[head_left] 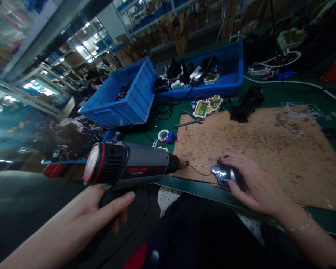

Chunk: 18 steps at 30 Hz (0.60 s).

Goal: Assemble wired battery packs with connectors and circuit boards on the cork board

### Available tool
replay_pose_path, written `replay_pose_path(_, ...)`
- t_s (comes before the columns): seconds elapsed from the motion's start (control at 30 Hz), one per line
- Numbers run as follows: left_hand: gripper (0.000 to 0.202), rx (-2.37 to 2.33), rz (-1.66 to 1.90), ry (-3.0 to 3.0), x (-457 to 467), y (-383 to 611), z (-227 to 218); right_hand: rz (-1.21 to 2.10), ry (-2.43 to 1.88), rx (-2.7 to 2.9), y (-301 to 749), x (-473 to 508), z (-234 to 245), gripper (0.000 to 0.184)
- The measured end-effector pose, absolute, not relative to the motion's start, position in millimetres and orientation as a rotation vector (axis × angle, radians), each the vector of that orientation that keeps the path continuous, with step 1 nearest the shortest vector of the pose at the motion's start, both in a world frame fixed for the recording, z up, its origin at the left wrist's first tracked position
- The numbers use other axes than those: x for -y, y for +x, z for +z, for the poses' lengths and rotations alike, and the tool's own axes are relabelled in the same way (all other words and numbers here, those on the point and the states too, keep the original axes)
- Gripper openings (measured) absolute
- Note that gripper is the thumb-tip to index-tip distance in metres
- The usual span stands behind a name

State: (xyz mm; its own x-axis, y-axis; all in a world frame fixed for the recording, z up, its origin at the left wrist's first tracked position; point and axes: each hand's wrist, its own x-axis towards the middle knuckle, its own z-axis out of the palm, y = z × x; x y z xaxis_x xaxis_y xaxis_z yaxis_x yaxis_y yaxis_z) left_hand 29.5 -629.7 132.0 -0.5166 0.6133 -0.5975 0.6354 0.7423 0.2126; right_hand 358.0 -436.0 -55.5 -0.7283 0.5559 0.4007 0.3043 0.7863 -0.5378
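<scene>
- While the head view is showing both hands at work, the left hand [96, 211] is gripping the heat gun [140, 164], its fingers wrapping around beneath the barrel.
- Thumb and fingers of the right hand [254, 181] are spreading over a shiny dark casing [223, 174] on the board [257, 134]; how firmly they are pinching, I cannot tell.
- Left of those fingers, thin wires [199, 170] are running from the casing toward the nozzle [174, 163]; farther beyond, pliers [196, 121] are lying.
- Apparently, the hands are warming the wire ends; the next move is probably calling for steady aim, fingertips clear of heat.
</scene>
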Motion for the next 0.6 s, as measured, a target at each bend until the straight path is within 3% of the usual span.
replay_pose_path(0.6, 0.056, -2.278, -0.001, 0.888, 630.7, 28.7, 128.5, 0.594, -0.639, 2.418, 359.4, 436.5, -57.2, 0.056)
